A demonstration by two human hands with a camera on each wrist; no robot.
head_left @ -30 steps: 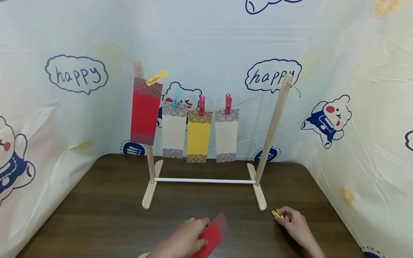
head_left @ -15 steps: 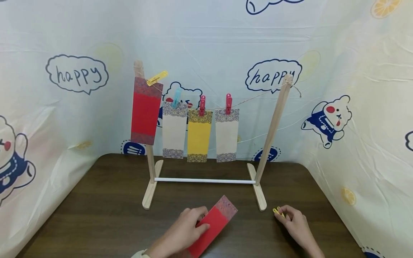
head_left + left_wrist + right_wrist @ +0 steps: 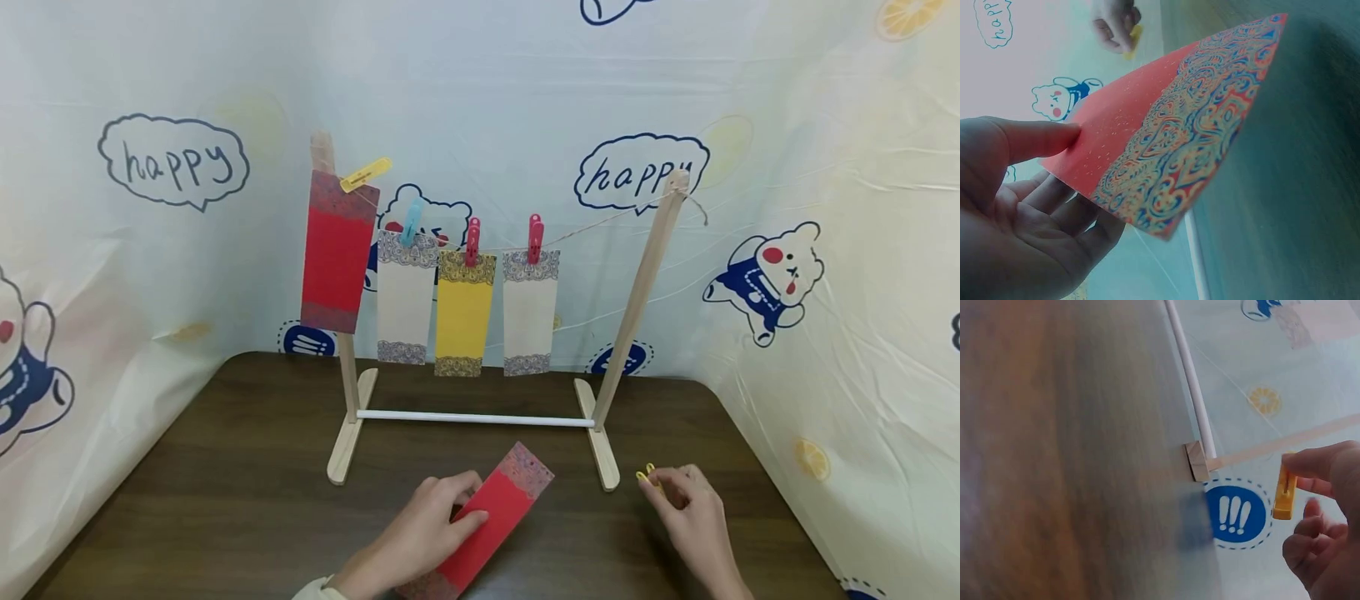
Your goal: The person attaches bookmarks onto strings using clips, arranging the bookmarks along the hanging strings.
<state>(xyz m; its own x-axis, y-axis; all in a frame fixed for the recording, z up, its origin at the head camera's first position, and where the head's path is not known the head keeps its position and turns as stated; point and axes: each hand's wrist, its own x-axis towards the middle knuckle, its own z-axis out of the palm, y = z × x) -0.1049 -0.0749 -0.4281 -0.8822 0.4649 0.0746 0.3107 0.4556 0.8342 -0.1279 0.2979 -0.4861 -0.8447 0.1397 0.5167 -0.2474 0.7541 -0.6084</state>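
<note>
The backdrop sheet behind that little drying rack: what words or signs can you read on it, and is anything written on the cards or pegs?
"happy": in a speech bubble on the backdrop, left of the rack.
"happy": in a second speech bubble, partly behind the right post.
"!!!": white on a blue round sign printed on the backdrop.
The red card shows only pattern, no text.
The yellow peg shows no readable lettering.

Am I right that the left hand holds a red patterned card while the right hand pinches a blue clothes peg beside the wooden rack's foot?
Not quite: the clothes peg in the right hand is yellow, not blue, as the right wrist view shows. The rest holds: the left hand holds the red patterned card, and the peg is beside the wooden rack's foot.
</note>
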